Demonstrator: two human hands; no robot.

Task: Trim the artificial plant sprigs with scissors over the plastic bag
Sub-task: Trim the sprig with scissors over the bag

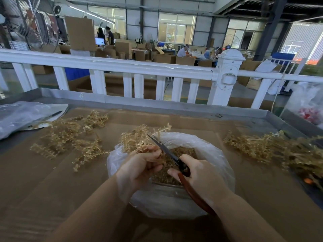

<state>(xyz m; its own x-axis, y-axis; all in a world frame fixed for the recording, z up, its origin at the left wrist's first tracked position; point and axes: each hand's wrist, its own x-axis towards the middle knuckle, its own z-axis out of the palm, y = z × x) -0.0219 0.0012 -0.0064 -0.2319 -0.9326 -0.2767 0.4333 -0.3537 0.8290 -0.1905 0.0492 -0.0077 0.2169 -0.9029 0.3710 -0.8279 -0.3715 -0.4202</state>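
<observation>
Two loose heaps of tan, knobbly plastic sprigs flanked my work: the left pile (70, 137) lay scattered on the brown cardboard sheet (43, 189), near a crinkled grey plastic packet (22, 116). My left hand (139, 165) was curled tight round a bunch of sprigs (139, 137), held above the translucent plastic bag (218, 159) of clippings. My right hand (204, 177) gripped the red-handled scissors (167, 151), thin blades parted at the stems. The right pile (262, 145) looked blurred.

Left hand (139, 165) grips sprig (139, 137); right hand (201, 175) holds scissors (166, 151) over bag (215, 154).
</observation>
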